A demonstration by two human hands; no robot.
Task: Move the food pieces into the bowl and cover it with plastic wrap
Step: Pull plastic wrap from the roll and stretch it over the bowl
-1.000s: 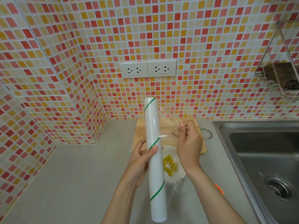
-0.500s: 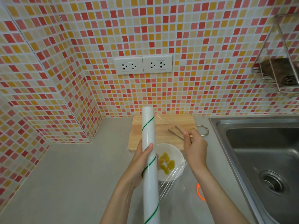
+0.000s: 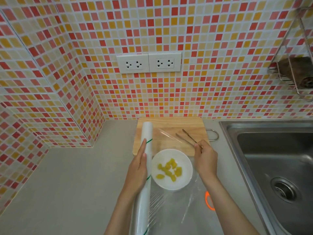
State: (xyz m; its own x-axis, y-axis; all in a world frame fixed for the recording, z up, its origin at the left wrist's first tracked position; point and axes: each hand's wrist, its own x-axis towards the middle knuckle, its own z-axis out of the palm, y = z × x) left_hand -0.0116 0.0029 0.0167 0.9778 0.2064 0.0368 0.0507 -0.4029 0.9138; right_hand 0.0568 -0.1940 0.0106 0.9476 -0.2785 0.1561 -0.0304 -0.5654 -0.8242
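Note:
A white bowl (image 3: 184,162) stands on the grey counter and holds several yellow food pieces (image 3: 169,169). My left hand (image 3: 137,170) grips the white plastic wrap roll (image 3: 146,185) with thin green stripes, lying lengthwise just left of the bowl. My right hand (image 3: 205,158) is right of the bowl and pinches the free edge of the clear wrap sheet (image 3: 171,206). The sheet stretches from the roll across the bowl to that hand. Its near part hangs loose and wrinkled over the counter.
A wooden cutting board (image 3: 169,133) lies behind the bowl with metal tongs (image 3: 187,138) on it. A steel sink (image 3: 274,167) fills the right side. An orange ring (image 3: 208,200) lies under the wrap. Tiled walls close the back and left; a wire rack (image 3: 294,70) hangs upper right.
The roll has come down from a raised tilt to lie low beside the bowl. My right hand moved right and down, drawing the sheet wider over the bowl.

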